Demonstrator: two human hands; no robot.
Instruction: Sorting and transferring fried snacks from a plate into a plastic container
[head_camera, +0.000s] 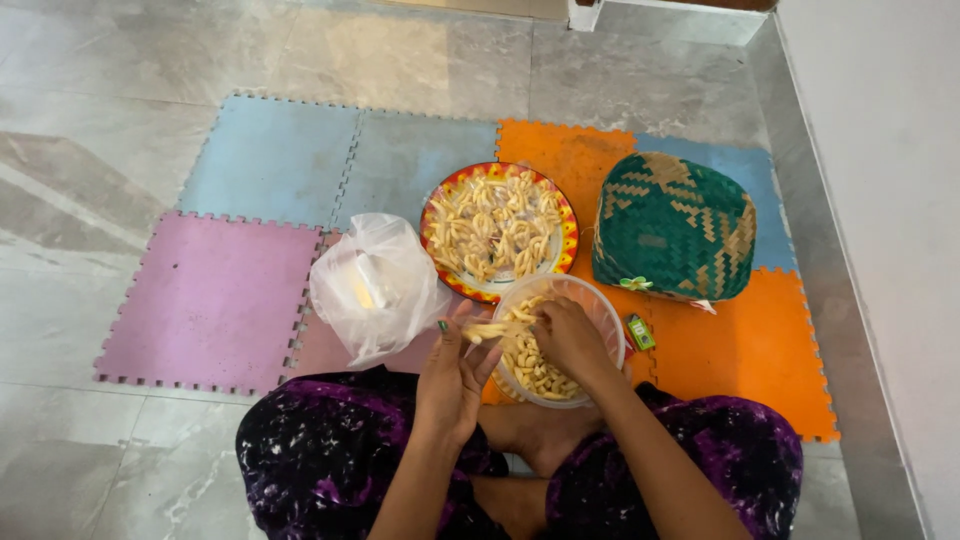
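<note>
sitting cross-legged on the floor, the person keeps the clear bowl (600, 310) against the knees so both hands work over it: left hand (452, 372) pinching pale snack sticks (490, 329), right hand (570, 338) curled onto them, plate (567, 222) of more just beyond.

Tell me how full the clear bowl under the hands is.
Partly full: pale snack sticks cover the bottom of the clear bowl, its upper wall bare.

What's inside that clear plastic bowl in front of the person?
The clear bowl holds pale yellow snack sticks. The right hand covers part of the pile, so what lies beneath it cannot be seen.
</note>
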